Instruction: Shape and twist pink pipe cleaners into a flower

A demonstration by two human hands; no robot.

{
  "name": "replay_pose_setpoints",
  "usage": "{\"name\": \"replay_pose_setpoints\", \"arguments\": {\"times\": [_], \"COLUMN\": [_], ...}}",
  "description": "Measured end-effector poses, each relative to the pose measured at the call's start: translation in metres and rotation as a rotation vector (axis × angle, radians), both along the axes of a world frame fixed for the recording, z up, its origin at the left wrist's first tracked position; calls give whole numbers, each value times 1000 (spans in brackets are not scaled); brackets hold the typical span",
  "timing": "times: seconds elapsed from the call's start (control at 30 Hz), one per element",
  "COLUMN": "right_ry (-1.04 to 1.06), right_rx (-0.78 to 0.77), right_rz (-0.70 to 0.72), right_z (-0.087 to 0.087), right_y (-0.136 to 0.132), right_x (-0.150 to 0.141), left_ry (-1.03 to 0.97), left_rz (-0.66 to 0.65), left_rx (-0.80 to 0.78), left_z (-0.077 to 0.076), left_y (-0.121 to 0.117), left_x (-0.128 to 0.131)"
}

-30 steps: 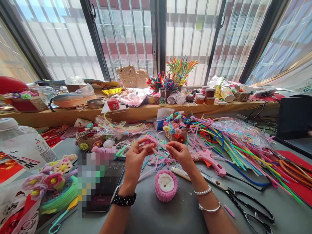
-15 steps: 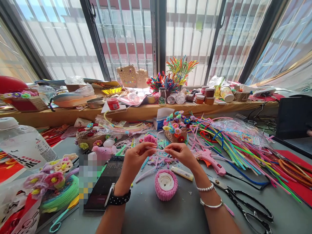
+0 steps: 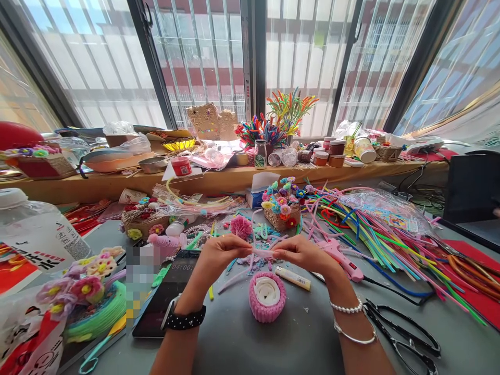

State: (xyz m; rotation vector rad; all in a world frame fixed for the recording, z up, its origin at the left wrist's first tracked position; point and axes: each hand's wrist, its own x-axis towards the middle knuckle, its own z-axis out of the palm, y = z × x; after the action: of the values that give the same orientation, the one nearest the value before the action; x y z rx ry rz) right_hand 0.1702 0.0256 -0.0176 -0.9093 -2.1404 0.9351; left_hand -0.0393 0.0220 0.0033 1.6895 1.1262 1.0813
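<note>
Two hands meet above the pink cup (image 3: 267, 296) on the grey table (image 3: 273, 344). Left hand (image 3: 219, 256) and right hand (image 3: 299, 252) each pinch an end of a short pale pink pipe cleaner (image 3: 262, 252), fingertips closed on it, held level just over the cup. Likely light, fuzzy and easily bent; best gripped near the ends. Scissors (image 3: 406, 341) lie right, phone (image 3: 166, 294) left. Beyond: glue gun (image 3: 339, 255), flower basket (image 3: 282, 208), loose stems (image 3: 375, 229).
</note>
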Motion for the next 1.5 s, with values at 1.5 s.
{"name": "replay_pose_setpoints", "arguments": {"times": [1.5], "right_ry": [766], "right_rx": [-190], "right_rz": [-222], "right_z": [-13], "right_y": [-1], "right_x": [-40], "left_ry": [-179], "left_rz": [20], "left_rx": [16], "left_z": [-15], "left_y": [-6], "left_x": [31]}}
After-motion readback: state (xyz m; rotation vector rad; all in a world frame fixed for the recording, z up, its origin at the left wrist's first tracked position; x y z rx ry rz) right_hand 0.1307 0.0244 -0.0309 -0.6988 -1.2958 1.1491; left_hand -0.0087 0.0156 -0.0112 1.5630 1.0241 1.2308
